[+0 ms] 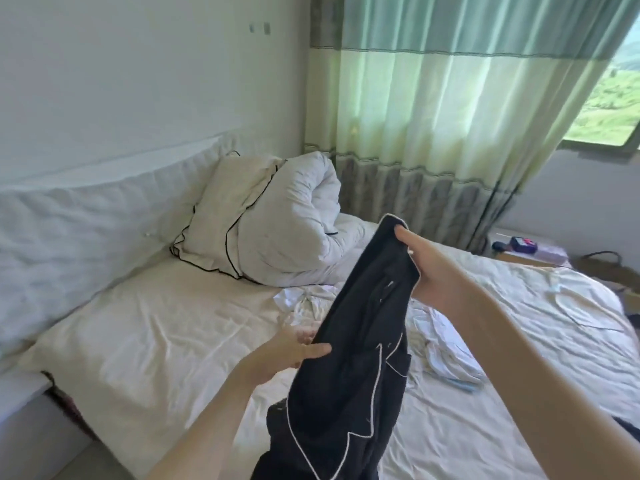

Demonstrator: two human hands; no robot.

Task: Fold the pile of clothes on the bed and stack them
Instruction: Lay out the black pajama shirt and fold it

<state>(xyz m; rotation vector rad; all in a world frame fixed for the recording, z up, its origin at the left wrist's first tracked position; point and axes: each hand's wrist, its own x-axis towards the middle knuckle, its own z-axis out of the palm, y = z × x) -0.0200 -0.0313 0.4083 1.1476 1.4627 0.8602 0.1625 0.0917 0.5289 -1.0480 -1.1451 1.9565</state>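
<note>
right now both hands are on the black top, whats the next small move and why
Probably lower the black top and spread it flat on the bare sheet. The right hand pinches its upper edge and the left hand grips its side, so it hangs bunched in the air, unfolded. The white clothes lie behind it, so lay it nearer.

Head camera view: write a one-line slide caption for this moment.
Both hands, left hand and right hand, hold up a black white-piped garment above a cream-sheeted bed.
</note>
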